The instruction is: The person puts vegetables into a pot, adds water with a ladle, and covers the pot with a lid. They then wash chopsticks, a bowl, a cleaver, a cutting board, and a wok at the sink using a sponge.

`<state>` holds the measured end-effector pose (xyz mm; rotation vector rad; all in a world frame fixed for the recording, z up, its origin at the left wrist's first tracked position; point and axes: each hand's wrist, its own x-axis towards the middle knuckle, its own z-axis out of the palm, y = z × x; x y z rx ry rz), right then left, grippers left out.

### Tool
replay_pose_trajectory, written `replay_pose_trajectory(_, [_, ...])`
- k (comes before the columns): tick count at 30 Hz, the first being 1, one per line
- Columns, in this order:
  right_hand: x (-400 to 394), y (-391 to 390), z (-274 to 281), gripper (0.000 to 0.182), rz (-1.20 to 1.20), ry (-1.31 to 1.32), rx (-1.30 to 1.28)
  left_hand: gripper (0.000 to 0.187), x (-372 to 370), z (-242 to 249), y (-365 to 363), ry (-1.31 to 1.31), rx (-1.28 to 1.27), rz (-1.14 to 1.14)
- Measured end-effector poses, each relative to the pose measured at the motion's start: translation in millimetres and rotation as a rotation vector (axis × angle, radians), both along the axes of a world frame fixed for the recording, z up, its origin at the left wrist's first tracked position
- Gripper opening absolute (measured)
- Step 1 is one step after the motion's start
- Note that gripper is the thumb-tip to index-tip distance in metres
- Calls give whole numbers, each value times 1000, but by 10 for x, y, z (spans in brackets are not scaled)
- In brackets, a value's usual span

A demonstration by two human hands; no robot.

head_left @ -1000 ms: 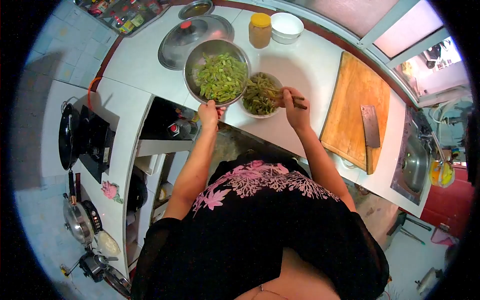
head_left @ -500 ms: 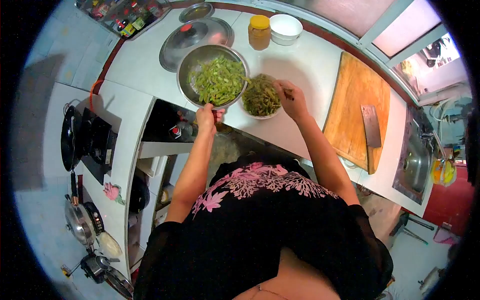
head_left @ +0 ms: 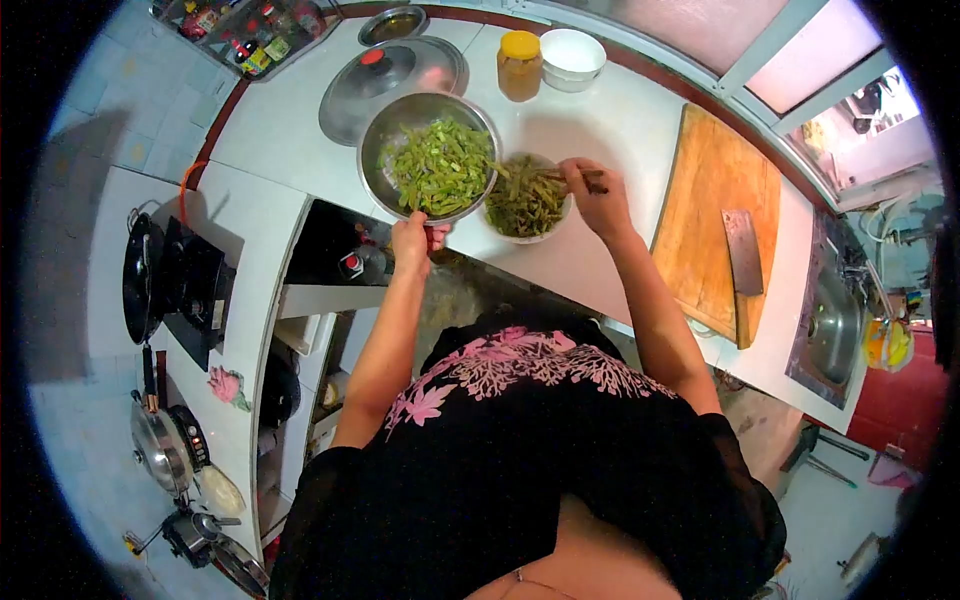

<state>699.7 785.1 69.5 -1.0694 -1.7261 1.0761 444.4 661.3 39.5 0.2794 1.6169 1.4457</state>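
Observation:
My left hand [head_left: 416, 244] is closed on the near rim of a metal bowl [head_left: 374, 160]. Bright green cut vegetables [head_left: 442, 165] lie inside it, and the bowl tilts a little to the right. Beside it, a white bowl [head_left: 570, 208] is heaped with darker, brownish-green vegetable pieces [head_left: 527, 205]. My right hand [head_left: 600, 200] grips a pair of chopsticks [head_left: 552, 172] just above the right side of that heap. The chopstick tips are hard to make out among the vegetables.
A cutting board [head_left: 705, 200] with a cleaver [head_left: 742, 250] lies to the right, before the sink [head_left: 825, 335]. Behind stand a yellow-lidded jar [head_left: 520, 70], a white bowl stack [head_left: 572, 58] and a pot lid [head_left: 350, 95]. A wok [head_left: 140, 275] is at far left.
My right hand has shifted slightly right and turned, so the chopsticks now show more clearly. The metal bowl has moved slightly right and toward me, still in my left hand.

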Motion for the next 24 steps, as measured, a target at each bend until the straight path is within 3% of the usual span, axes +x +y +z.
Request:
replay_pose_trajectory(6, [4,-162,481,23,-69,385,-245,25,51,54,-42,13,1,-5])
replay_pose_trajectory(11, [-378,-192,254,21,31,335,-82,26,60,25,-56,48,26,-35])
replay_pose_trajectory(18, [-521,-222,229,13,63,272,-61,25,173,138,-82,56,38,-35])
replay_pose_trajectory(24, [-318,-225,256,18,34,131,-80,25,160,-19,-41,84,36,-10])
